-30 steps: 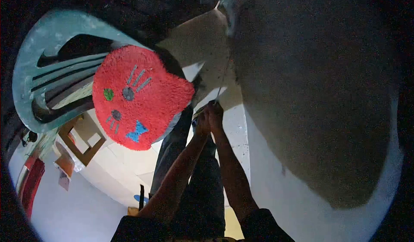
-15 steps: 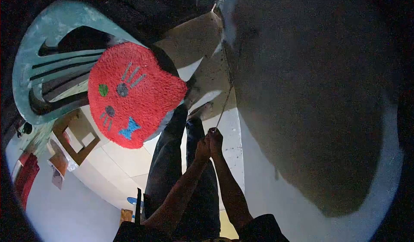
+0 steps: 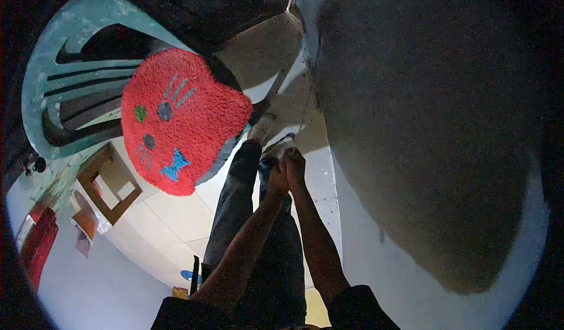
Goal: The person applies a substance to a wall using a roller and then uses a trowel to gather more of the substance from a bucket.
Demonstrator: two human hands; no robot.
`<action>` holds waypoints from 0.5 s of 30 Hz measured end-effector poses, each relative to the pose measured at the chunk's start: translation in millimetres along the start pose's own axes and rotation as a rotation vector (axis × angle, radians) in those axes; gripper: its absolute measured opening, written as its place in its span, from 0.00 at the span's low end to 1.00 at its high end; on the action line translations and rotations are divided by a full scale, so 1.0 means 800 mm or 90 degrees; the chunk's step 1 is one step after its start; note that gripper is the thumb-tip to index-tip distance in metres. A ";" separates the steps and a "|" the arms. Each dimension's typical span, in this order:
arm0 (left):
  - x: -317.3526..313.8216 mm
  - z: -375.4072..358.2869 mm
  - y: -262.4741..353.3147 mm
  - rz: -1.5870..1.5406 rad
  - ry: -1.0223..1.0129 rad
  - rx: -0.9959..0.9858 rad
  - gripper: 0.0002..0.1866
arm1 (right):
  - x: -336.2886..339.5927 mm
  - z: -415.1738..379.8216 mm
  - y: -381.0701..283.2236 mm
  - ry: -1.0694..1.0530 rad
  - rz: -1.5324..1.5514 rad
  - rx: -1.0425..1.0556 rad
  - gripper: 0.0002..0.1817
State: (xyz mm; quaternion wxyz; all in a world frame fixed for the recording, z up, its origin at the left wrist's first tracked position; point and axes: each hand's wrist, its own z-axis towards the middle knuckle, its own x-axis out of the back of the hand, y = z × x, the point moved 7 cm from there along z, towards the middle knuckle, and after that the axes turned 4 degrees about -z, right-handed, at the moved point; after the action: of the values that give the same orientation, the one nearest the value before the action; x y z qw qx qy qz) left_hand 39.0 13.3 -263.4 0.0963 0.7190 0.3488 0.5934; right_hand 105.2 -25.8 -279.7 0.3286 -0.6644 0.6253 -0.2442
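Note:
My left hand point(image 3: 278, 183) and my right hand point(image 3: 294, 164) are pressed together in front of my legs, fingers closed. The right sits slightly higher and farther out than the left. They hold a thin stick, which the dim light and blur make very hard to see now; its kind and far end cannot be made out. Below the hands are my dark trouser legs point(image 3: 232, 203) and a bare foot point(image 3: 262, 127) on the floor.
To the left stands a green plastic chair point(image 3: 41, 89) with a red fluffy cat-face cushion point(image 3: 188, 106) on its seat. A wall point(image 3: 423, 153) under a large dark shadow rises on the right. A brown frame-like object point(image 3: 120, 203) lies beyond the chair.
Both hands have moved up and slightly right in view, still together. The thin stick, plain before, has nearly vanished from sight. The chair and cushion have shifted slightly upward with the camera.

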 end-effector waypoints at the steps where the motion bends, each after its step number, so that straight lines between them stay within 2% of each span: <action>1: -0.036 -0.019 -0.016 -0.060 -0.126 0.124 0.27 | 0.004 -0.016 -0.008 -0.004 0.037 -0.076 0.04; 2: -0.036 -0.029 -0.009 -0.064 -0.124 0.123 0.27 | 0.017 -0.025 -0.002 -0.004 0.033 -0.073 0.04; 4: -0.033 -0.050 0.013 -0.054 -0.084 0.058 0.28 | 0.042 -0.039 0.011 0.004 -0.211 -0.065 0.04; 5: -0.032 -0.061 0.024 -0.048 -0.063 0.026 0.28 | 0.051 -0.047 0.021 0.005 -0.203 -0.174 0.04; 7: -0.030 -0.077 0.042 -0.038 -0.021 -0.034 0.29 | 0.047 -0.066 -0.005 0.007 -0.166 -0.133 0.04; 8: -0.033 -0.080 0.043 -0.042 -0.017 -0.031 0.29 | 0.045 -0.074 -0.021 0.006 -0.123 -0.095 0.04; 10: -0.028 -0.082 0.037 -0.017 0.042 0.008 0.30 | 0.041 -0.072 -0.036 -0.017 -0.270 -0.080 0.03; 11: -0.028 -0.083 0.036 -0.018 0.046 0.011 0.30 | 0.038 -0.067 -0.021 -0.027 -0.200 -0.083 0.03; 13: -0.001 -0.063 0.029 -0.202 -0.010 0.117 0.31 | 0.029 -0.060 -0.012 -0.040 -0.130 -0.083 0.04; 15: 0.014 -0.051 0.031 -0.222 0.038 0.077 0.31 | 0.016 -0.055 -0.036 -0.036 -0.166 -0.015 0.04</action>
State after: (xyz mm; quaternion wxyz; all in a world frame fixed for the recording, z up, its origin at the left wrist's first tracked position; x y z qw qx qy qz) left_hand 11.8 -9.0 -229.6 0.1439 0.6344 0.5057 0.5666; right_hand 93.1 -44.0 -230.1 0.3039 -0.7503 0.5271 -0.2585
